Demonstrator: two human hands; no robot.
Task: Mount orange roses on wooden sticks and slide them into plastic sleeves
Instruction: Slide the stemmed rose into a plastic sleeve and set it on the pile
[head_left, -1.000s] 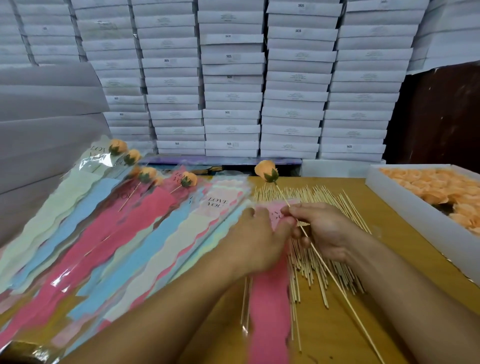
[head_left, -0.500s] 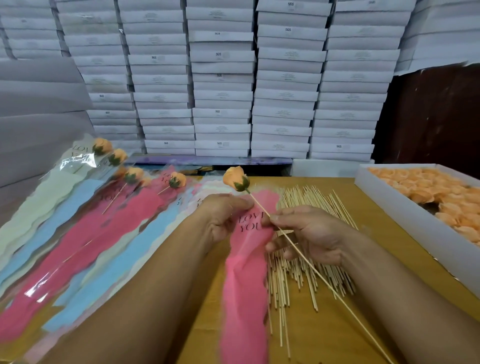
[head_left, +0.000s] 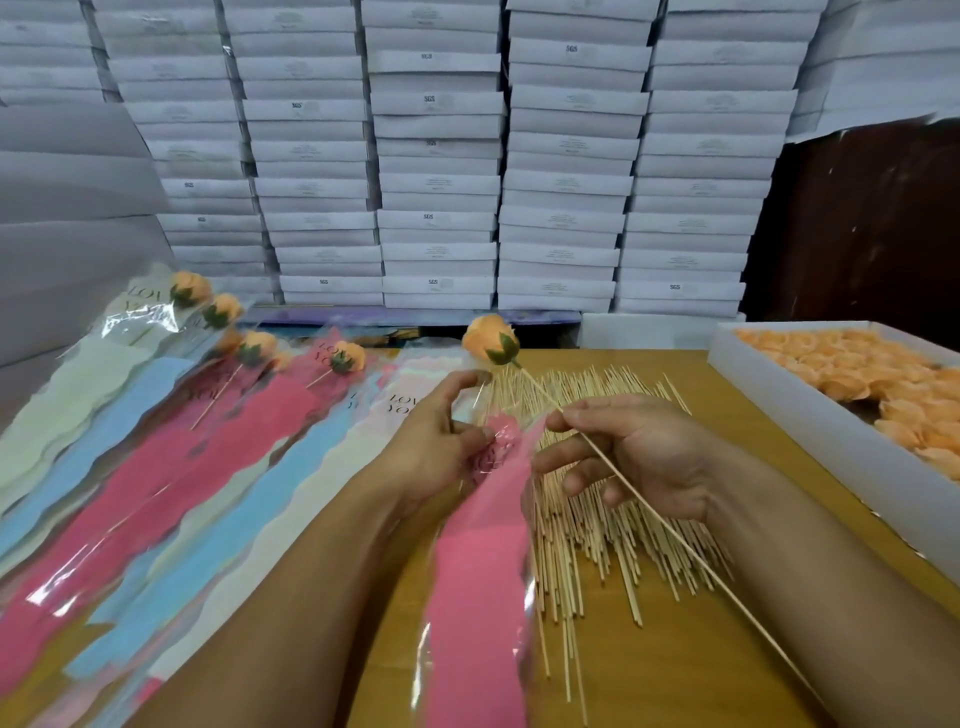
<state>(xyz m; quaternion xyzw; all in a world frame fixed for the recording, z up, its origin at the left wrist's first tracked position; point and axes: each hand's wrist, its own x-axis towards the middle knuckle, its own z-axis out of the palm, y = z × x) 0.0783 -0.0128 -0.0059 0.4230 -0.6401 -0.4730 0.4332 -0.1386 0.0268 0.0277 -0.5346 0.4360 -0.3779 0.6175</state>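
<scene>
An orange rose (head_left: 491, 340) sits on the far end of a long wooden stick (head_left: 649, 512). My right hand (head_left: 631, 454) pinches that stick near its upper part; the stick runs back over my right forearm. My left hand (head_left: 434, 444) grips the top of a pink plastic sleeve (head_left: 478, 587), which lies lengthwise on the wooden table (head_left: 675, 670) toward me. The sleeve's clear top is crumpled between my fingers. The rose is above and beyond the sleeve's mouth, outside it.
A heap of loose wooden sticks (head_left: 587, 519) lies under my right hand. Finished roses in coloured sleeves (head_left: 171, 457) fan out at left. A white tray of orange rose heads (head_left: 883, 384) stands at right. Stacked white boxes (head_left: 436, 156) wall off the back.
The pink sleeve has been pulled off the pile at left and now lies in front of me. My left hand has shifted its grip at the sleeve's top. The rose on its stick moved slightly.
</scene>
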